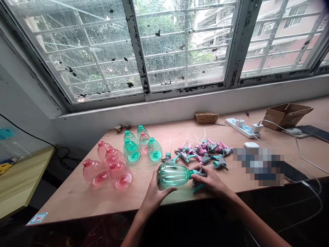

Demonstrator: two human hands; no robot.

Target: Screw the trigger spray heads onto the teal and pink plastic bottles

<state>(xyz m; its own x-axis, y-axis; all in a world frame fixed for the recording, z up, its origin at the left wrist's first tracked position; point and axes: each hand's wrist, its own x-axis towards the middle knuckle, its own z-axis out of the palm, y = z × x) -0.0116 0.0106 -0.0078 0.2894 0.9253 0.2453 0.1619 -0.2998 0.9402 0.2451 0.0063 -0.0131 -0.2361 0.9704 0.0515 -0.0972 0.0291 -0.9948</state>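
A clear green spray bottle point(174, 175) lies on its side above the front of the table, its neck pointing right. Wrapped around its base end is my left hand point(157, 192). At the neck, my right hand point(209, 180) grips the grey and teal trigger sprayer head point(199, 172), which sits on the bottle's mouth; how far it is screwed on I cannot tell. A teal trigger point(198, 187) shows below the right hand. Just beyond lies a pile of loose trigger sprayer heads point(203, 151) in grey, pink and teal, several with white tubes sticking up.
Several pink bottles point(120, 176) and green bottles point(155, 151) without heads stand at left. Behind are a brown package point(206, 117), a power strip point(243, 128) and an open cardboard box point(286, 116). A phone point(293, 171) with cables lies right. The table's front edge point(102, 215) is close.
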